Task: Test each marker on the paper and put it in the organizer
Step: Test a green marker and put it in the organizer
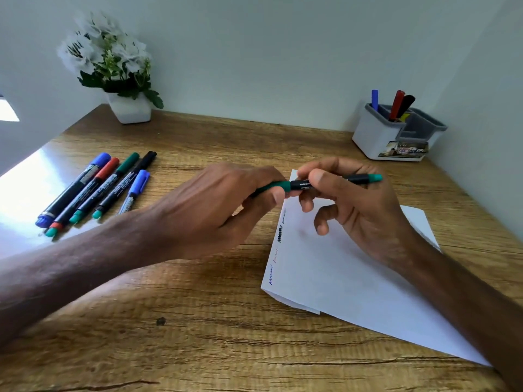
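1. Head view: both hands hold 1 green marker [325,183] level above the paper's [339,275] far edge, mid-desk.
2. The left hand [215,205] is closed around its green cap end; the right hand's [359,205] thumb and forefinger pinch the black barrel, other fingers loose. Capping or uncapping, I cannot tell.
3. Done, I judge: 3 markers stand in the organizer [396,131] at the desk's [198,321] far right corner; scribbles line the paper's left edge.
4. Left: 5 markers [96,188] lying near the left edge.

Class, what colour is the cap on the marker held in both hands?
Green, on the held marker; clearest in the head view.
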Available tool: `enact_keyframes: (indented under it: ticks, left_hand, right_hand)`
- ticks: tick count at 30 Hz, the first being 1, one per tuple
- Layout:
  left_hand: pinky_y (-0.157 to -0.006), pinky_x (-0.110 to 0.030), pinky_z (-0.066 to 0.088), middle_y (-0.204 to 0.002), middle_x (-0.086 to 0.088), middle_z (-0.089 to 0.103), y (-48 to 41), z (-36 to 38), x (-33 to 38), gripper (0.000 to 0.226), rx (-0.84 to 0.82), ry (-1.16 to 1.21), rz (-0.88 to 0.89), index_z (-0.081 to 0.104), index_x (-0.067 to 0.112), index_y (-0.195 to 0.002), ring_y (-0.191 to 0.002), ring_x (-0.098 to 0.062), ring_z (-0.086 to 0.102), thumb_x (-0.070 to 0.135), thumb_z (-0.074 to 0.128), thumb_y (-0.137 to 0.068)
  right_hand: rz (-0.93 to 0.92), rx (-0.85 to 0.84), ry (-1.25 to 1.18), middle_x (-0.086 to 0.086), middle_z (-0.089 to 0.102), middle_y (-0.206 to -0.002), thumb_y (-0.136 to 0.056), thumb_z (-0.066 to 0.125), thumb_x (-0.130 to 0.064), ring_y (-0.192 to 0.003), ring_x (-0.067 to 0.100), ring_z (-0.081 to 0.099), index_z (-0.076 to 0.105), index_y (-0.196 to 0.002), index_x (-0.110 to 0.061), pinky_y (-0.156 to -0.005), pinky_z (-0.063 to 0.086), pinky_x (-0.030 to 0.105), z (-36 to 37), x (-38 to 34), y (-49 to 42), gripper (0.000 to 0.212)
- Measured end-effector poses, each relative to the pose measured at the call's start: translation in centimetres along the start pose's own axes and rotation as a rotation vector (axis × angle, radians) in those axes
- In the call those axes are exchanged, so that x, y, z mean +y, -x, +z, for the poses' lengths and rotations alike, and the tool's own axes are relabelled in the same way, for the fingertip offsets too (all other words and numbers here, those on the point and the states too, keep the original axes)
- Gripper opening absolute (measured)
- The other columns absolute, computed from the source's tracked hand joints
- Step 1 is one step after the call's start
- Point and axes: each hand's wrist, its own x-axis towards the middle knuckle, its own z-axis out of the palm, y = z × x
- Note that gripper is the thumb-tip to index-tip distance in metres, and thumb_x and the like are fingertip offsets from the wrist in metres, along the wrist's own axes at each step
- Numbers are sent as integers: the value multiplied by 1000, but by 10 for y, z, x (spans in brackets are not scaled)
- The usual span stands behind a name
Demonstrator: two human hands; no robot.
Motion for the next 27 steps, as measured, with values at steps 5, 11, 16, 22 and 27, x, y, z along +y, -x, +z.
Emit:
enact_keyframes:
  ticks: [5, 11, 16, 22, 27]
  left_hand:
    - [-47, -21, 35, -65, 12, 51, 1, 7, -4, 38, -1, 5, 7, 63, 15, -100, -52, -14, 48, 39, 34, -108]
    - [-46, -11, 29, -64, 7, 56, 0, 9, -1, 29, 16, 94, -4, 64, 16, -94, -50, -16, 50, 29, 42, -109]
    - [-45, -15, 34, -67, 8, 59, -2, 11, -1, 28, -3, 108, 14, 63, 20, -96, -51, -16, 54, 30, 41, -109]
    - [-49, -22, 45, -71, 11, 63, -8, 9, -10, 33, 75, 130, -108, 69, 17, -111, -63, -11, 63, 38, 44, -108]
    - [-49, -8, 40, -79, 1, 73, -12, 5, -15, 15, 303, 389, -264, 73, 22, -104, -51, 2, 55, 30, 64, -96]
  right_hand:
    - [4, 54, 59, 17, 69, -70, -82, 73, -17, -48, 21, 58, 71, -78, -5, -40, 46, 24, 0, 2, 2, 13]
    - [-27, 56, 56, 11, 63, -60, -81, 74, -17, -41, 15, 50, 74, -77, -10, -38, 41, 20, -2, 7, 5, 8]
    - [-44, 7, 111, 13, 65, -63, -83, 74, -16, -45, 17, 53, 73, -89, 0, -40, 43, 22, -8, 7, 3, 17]
    - [-97, 66, 195, 12, 74, -75, -86, 75, -15, -60, 20, 62, 79, -98, -4, -48, 50, 26, -17, -2, -5, 16]
    - [-120, 84, 382, 6, 81, -97, -91, 73, -11, -92, 16, 75, 78, -111, -7, -73, 60, 26, -41, -5, -5, 21]
